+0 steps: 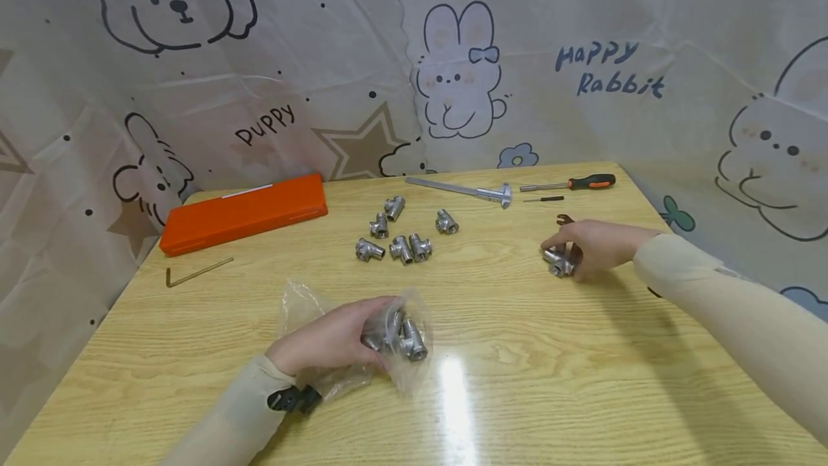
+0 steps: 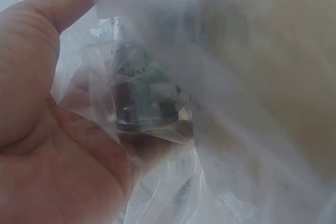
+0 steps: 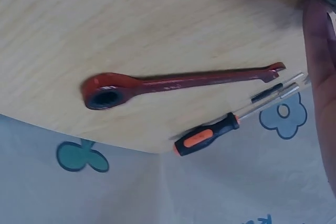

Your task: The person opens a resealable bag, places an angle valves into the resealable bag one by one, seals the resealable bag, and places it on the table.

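My left hand (image 1: 333,336) grips a clear plastic bag (image 1: 297,300) near the front middle of the table. Inside the bag are metal tee pipe fittings (image 1: 414,344), partly covered by the fingers. The left wrist view shows the thumb and palm wrapped around the crinkled plastic (image 2: 247,108), with blurred metal behind it. Over at the right, my right hand (image 1: 598,243) has its thumb and fingers around a metal tee pipe fitting (image 1: 556,263) low over the table. Only the edge of that hand (image 3: 320,61) enters the right wrist view.
Several loose tee fittings (image 1: 401,250) lie mid-table. Behind them are a caliper (image 1: 459,189), a screwdriver (image 1: 589,182) and a small thin screwdriver (image 1: 550,199). A red ratchet wrench (image 3: 194,81) lies beside the right hand. An orange case (image 1: 246,214) and hex key (image 1: 200,273) are at left.
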Demonstrator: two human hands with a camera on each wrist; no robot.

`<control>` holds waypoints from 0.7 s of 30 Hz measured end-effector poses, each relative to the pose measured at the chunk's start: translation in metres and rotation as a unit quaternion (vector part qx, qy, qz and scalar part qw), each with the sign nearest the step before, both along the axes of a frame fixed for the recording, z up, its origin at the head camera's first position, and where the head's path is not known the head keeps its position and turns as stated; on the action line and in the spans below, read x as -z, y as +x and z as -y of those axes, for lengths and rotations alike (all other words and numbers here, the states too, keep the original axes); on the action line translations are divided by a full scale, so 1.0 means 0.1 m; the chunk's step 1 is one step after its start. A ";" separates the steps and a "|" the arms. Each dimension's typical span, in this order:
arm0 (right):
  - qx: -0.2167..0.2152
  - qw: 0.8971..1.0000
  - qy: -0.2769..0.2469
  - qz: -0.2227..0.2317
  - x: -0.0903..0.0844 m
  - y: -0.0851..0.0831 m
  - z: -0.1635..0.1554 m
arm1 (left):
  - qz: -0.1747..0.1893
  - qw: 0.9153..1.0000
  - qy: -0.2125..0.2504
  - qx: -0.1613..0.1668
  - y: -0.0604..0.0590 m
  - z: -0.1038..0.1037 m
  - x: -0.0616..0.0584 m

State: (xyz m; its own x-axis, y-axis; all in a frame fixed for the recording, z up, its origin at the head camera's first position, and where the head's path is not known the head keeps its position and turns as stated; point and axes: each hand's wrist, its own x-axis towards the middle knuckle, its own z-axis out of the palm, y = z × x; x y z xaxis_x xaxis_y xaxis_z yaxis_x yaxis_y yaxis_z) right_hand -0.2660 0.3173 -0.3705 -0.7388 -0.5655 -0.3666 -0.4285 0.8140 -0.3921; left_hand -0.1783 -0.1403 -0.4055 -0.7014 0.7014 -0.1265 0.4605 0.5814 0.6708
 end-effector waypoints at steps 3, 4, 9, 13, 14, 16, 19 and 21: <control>0.010 1.000 -0.015 -0.015 0.03 0.03 -0.02 | 0.001 1.000 -0.001 -0.001 0.00 0.00 -0.01; 0.014 0.999 -0.020 -0.022 0.05 0.05 -0.03 | 0.001 1.000 -0.002 -0.001 0.01 0.00 -0.01; 0.051 0.994 -0.088 -0.046 0.12 0.15 0.03 | 0.004 1.000 -0.003 -0.001 0.01 0.01 -0.01; 0.090 0.980 -0.171 -0.047 0.13 0.32 0.29 | 0.004 1.000 -0.005 -0.001 0.01 0.01 0.00; 0.097 0.976 -0.188 -0.050 0.12 0.38 0.38 | 0.004 1.000 -0.006 -0.002 0.01 0.01 0.00; 0.105 0.969 -0.216 -0.061 0.10 0.52 0.61 | 0.004 1.000 -0.007 -0.001 0.01 0.01 0.00; 0.102 0.964 -0.234 -0.078 0.07 0.74 0.97 | 0.003 1.000 -0.006 0.000 0.00 0.01 -0.01; 0.096 0.963 -0.235 -0.090 0.06 0.88 1.19 | 0.003 1.000 -0.005 0.000 0.00 0.01 0.00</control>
State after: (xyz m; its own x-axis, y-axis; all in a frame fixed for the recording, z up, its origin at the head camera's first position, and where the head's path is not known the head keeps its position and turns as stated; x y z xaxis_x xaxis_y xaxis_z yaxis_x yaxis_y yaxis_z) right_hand -0.1783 0.1981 -0.3764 -0.8742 -0.4838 0.0402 -0.3827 0.6358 -0.6703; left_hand -0.1782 -0.1408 -0.4051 -0.7010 0.7000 -0.1366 0.4569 0.5878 0.6676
